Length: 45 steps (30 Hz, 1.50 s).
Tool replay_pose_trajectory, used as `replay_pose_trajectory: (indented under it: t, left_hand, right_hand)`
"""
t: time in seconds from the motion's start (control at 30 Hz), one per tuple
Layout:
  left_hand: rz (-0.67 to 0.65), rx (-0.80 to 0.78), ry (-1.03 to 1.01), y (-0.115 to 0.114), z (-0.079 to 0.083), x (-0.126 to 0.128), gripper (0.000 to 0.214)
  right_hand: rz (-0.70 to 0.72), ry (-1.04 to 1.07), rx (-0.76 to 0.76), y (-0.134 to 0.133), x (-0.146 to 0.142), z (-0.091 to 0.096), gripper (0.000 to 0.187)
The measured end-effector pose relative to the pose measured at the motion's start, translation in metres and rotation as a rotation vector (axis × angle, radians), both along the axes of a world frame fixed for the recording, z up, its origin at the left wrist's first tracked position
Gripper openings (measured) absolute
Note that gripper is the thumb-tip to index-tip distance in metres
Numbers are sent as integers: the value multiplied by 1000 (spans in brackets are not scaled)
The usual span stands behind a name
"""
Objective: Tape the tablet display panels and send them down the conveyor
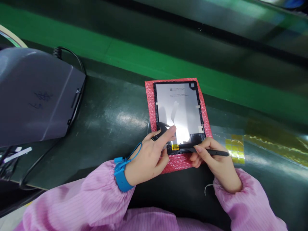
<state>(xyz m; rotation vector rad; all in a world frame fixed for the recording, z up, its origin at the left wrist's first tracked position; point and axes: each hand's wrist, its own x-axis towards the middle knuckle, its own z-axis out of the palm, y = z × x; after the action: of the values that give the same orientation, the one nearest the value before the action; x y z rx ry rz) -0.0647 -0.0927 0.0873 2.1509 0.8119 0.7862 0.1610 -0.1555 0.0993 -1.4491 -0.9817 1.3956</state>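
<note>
A tablet display panel (pixel 185 109) lies with its silvery back up on a red bubble-wrap bag (pixel 151 106). In my right hand (pixel 216 158) is a black spudger (pixel 214 152), its thin end pointing left against the yellow tape (pixel 175 147) at the panel's lower edge. My left hand (pixel 150 157) rests over the panel's lower left corner. Tucked between its thumb and fingers is a pair of black tweezers (pixel 160 131), partly hidden by the hand. The left index fingertip reaches onto the panel, above the yellow tape.
A grey machine housing (pixel 36 96) with a black cable (pixel 80 62) stands at the left. Right of the panel lies a clear sheet with yellow tape pieces (pixel 234 148). A blue wrist strap (pixel 122 175) circles my left wrist. A green strip (pixel 115 59) crosses behind.
</note>
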Motion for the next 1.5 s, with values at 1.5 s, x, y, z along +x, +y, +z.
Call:
replay_pose_trajectory:
  t: [1.5]
  left_hand:
    - [-104, 164, 150, -1, 1, -5, 81]
  right_hand:
    - [29, -73, 272, 46, -23, 40, 36]
